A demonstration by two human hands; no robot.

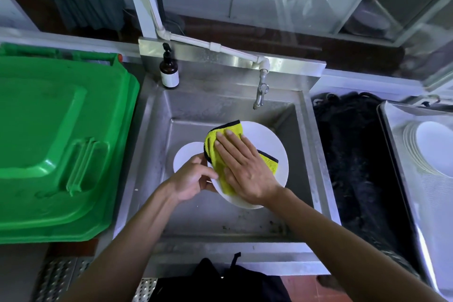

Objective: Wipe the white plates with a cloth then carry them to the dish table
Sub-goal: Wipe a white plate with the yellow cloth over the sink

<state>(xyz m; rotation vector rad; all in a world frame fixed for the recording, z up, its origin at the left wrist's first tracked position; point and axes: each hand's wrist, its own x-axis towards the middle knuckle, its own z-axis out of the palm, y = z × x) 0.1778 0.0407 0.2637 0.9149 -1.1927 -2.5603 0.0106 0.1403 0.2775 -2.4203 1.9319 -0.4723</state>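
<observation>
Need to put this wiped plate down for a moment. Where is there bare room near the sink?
Bare: sink floor nearest you, and the green bin lid. Crowded: sink middle, with the plate, a second plate and both hands; tray right holds stacked plates.

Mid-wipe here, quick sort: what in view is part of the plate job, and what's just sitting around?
Part of the job:
- white plate being wiped, gripped at its rim by the left hand
- yellow cloth, pressed flat by the right hand
- second white plate in the sink
- stack of white plates at right

Just lying about:
- green bin lid
- brown pump bottle
- tap
</observation>
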